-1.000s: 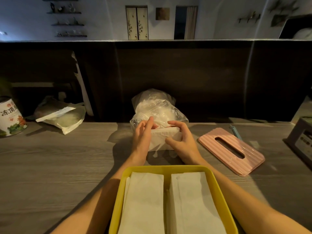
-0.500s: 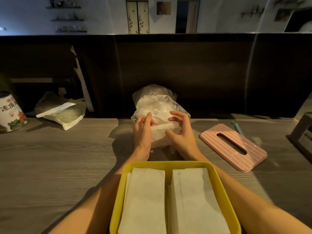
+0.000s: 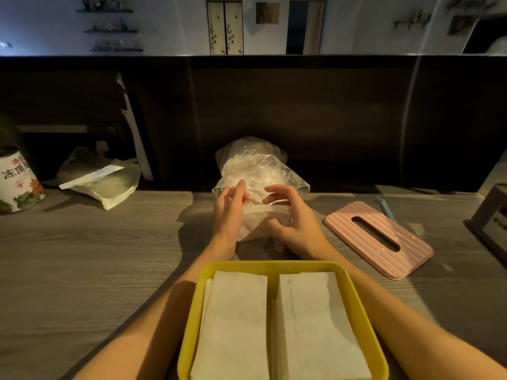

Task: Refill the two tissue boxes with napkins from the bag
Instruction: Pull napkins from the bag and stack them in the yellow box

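Observation:
A clear plastic bag (image 3: 255,165) of white napkins stands at the back middle of the wooden table. My left hand (image 3: 229,212) grips the left side of a napkin stack (image 3: 256,223) at the bag's mouth. My right hand (image 3: 293,218) curls round the stack's right side, thumb underneath. Close to me, a yellow tissue box (image 3: 197,305) without a lid holds two stacks of white napkins (image 3: 236,325) side by side. A pink slotted lid (image 3: 384,237) lies flat to the right.
A printed tin (image 3: 17,182) stands at the far left. Beside it lies a white bag with a paper slip (image 3: 101,182). A dark box edge (image 3: 491,215) shows at the right. A dark partition wall (image 3: 301,119) runs behind the table.
Both hands have shifted slightly on the napkin stack at the bag's mouth; the right fingers have lifted and curled more. The stack has come a little toward me.

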{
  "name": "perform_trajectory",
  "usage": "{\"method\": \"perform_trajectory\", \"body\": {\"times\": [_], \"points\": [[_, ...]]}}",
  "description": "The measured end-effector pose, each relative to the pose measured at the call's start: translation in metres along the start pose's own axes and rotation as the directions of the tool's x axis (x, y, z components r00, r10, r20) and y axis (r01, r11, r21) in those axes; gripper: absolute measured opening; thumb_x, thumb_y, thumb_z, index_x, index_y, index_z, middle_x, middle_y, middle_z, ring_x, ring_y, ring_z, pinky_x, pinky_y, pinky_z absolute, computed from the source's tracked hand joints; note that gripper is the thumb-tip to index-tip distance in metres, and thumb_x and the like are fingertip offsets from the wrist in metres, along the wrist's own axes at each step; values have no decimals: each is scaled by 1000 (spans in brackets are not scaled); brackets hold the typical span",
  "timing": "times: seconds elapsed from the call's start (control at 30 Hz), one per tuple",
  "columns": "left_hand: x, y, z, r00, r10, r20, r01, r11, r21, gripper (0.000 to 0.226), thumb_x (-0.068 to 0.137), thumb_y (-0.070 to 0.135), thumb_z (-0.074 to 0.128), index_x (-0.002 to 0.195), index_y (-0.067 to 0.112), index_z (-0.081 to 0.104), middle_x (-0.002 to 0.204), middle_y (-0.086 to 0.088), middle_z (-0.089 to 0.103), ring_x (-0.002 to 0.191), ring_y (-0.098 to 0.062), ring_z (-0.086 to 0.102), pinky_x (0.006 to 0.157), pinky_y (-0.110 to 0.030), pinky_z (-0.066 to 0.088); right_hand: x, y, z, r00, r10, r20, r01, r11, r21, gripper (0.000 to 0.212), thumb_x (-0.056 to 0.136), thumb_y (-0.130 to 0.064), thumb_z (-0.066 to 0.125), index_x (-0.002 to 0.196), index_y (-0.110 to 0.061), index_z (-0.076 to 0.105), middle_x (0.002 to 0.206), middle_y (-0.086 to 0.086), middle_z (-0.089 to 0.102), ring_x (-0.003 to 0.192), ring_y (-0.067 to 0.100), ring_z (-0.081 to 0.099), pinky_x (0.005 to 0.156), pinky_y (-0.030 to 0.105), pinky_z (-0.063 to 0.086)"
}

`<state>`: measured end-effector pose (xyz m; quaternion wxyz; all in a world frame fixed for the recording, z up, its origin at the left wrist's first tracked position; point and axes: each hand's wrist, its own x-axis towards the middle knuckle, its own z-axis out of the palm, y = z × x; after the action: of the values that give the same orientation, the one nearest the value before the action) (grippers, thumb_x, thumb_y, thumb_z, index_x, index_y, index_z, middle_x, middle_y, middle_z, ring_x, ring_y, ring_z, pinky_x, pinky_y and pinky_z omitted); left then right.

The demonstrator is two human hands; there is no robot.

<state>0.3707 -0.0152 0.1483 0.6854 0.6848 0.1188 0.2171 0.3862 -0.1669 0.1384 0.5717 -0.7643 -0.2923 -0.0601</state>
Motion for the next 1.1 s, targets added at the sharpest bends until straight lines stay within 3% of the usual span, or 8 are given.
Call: {"method": "perform_trajectory", "body": {"times": [0.13, 0.27, 0.4, 0.53, 0.7, 0.83, 0.97, 1.1], "points": [[3, 25, -21, 936, -40, 350, -20, 986, 165, 53, 87, 69, 51, 108, 22, 66, 101, 2, 69, 100, -11, 64, 93, -31, 46, 8, 0, -26, 994, 28, 108, -15, 993, -115, 47, 91, -22, 74, 132, -32, 53, 121, -18, 63, 115, -1, 60, 81, 12, 54], [11, 29, -43, 789, -45, 612, -299, 843, 447, 45, 78, 41, 82, 117, 31, 61, 117, 15, 62, 110, 2, 57, 88, -19, 50, 8, 1, -35, 985, 0, 173, 47, 962, -268, 43, 88, -31, 79, 127, -31, 59, 124, -18, 63, 115, -2, 59, 90, 11, 51], [17, 23, -49, 769, 48, 638, -404, 809, 427, 35, 78, 15, 84, 109, 22, 70, 108, 10, 68, 100, 2, 63, 83, -14, 52, 10, 3, -42, 973, 67, 219, 12, 940, -341, 41, 85, -31, 81, 122, -30, 64, 113, -15, 67, 103, 2, 65, 82, 18, 56], [14, 32, -49, 795, 90, 600, -429, 784, 450, 28, 79, 18, 84, 105, 18, 75, 96, 6, 73, 89, -2, 66, 78, -21, 57, 10, -1, -47, 976, 101, 194, -18, 921, -390, 32, 86, -34, 79, 116, -25, 71, 101, -13, 71, 93, 4, 67, 77, 19, 57], [-4, 56, -50, 838, 102, 536, -377, 819, 434, 33, 80, 24, 83, 111, 20, 73, 100, 8, 72, 95, -4, 67, 81, -25, 58, 3, -28, -56, 979, 143, 143, -124, 983, -134, 24, 90, -27, 76, 112, -19, 72, 99, -8, 75, 91, 6, 73, 71, 21, 59], [-32, 86, -61, 836, 105, 539, -361, 845, 395, 39, 83, 29, 79, 120, 25, 65, 112, 11, 66, 103, -4, 64, 75, -14, 56, -7, -62, -67, 971, 187, 150, -190, 982, 4, 34, 90, -30, 76, 120, -17, 68, 108, 1, 76, 95, 16, 75, 73, 34, 63], [-68, 118, -72, 873, 96, 478, -318, 855, 409, 40, 87, 34, 76, 123, 27, 61, 112, 11, 65, 99, -4, 64, 66, -9, 52, -14, -105, -74, 970, 188, 155, -176, 980, -89, 43, 89, -40, 74, 127, -24, 64, 102, -5, 76, 86, 7, 73, 64, 19, 56], [-103, 146, -89, 858, -26, 513, -203, 900, 386, 34, 88, 29, 74, 120, 23, 63, 98, 4, 77, 88, -3, 71, 64, -10, 52, -21, -137, -69, 944, 251, 213, -207, 956, -209, 34, 84, -47, 77, 109, -24, 70, 91, -7, 76, 75, 2, 69, 61, 13, 49]]}}
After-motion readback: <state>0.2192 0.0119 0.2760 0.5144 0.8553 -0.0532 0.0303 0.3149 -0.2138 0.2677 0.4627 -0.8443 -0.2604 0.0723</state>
